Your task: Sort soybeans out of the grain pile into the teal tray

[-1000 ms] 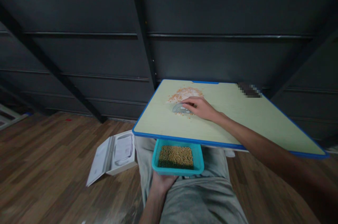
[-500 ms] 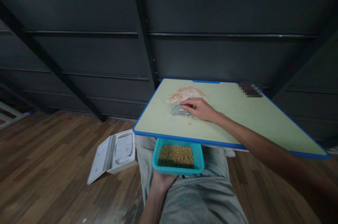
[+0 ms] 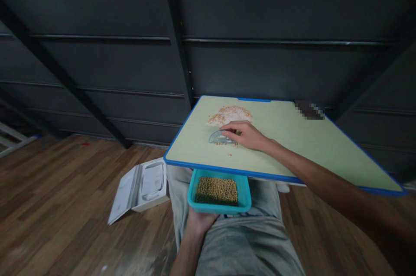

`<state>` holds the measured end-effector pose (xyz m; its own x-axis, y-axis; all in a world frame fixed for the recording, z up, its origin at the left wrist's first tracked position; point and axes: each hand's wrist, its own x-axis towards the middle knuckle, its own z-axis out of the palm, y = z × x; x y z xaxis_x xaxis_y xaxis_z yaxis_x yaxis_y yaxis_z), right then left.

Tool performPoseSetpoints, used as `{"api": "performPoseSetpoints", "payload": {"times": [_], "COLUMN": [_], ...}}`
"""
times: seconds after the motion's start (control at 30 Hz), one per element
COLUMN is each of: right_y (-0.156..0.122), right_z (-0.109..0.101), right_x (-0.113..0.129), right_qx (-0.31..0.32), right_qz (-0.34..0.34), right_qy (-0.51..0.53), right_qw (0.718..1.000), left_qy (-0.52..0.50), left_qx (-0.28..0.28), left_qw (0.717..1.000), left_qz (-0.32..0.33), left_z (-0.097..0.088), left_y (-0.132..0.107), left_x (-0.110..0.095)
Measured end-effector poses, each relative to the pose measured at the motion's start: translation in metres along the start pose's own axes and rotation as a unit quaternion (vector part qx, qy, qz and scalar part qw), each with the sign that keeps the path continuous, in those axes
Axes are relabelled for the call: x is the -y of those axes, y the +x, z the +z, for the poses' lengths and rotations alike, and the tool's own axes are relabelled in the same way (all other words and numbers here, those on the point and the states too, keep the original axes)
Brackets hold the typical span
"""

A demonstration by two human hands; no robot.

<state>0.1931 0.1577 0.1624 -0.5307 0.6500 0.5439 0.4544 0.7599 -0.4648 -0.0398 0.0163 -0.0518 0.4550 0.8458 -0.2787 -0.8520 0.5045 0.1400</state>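
Observation:
My right hand [image 3: 248,134] rests on a clear half-round protractor [image 3: 218,138] lying on the pale green table [image 3: 292,146], fingers pressed onto it. A few yellow beans [image 3: 229,154] lie in front of the protractor's edge. Behind it sits a pile of mixed beans and white grains [image 3: 230,115]. My left hand [image 3: 199,221] holds a teal tray [image 3: 219,193] of yellow beans from below, just under the table's near blue edge, above my lap.
An open white box [image 3: 140,189] lies on the wooden floor to the left. A dark panelled wall with slanted beams stands behind the table. A blurred dark object [image 3: 308,110] sits at the table's far right edge.
My right hand has dragged the protractor a little toward the table's near edge, pushing a few beans ahead of it. The tray stays in place.

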Motion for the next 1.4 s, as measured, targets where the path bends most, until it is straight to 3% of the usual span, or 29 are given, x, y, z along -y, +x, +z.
{"api": "performPoseSetpoints", "payload": {"times": [0.23,0.6,1.4], "right_y": [0.0,0.0,-0.002], "right_z": [0.0,0.001,0.004], "right_x": [0.003,0.01,0.025], "right_qx": [0.018,0.033,0.042], "right_qz": [0.013,0.001,-0.03], "right_qy": [0.004,0.017,0.028], "right_qw": [1.0,0.999,0.998], "left_qy": [0.01,0.007,0.012], "left_qx": [0.001,0.025,-0.008], "left_qw": [1.0,1.0,1.0], "left_qz": [0.013,0.001,0.0], "left_z": [0.002,-0.01,0.003], "left_y": [0.001,0.002,-0.001], "left_x": [0.001,-0.001,0.002]}}
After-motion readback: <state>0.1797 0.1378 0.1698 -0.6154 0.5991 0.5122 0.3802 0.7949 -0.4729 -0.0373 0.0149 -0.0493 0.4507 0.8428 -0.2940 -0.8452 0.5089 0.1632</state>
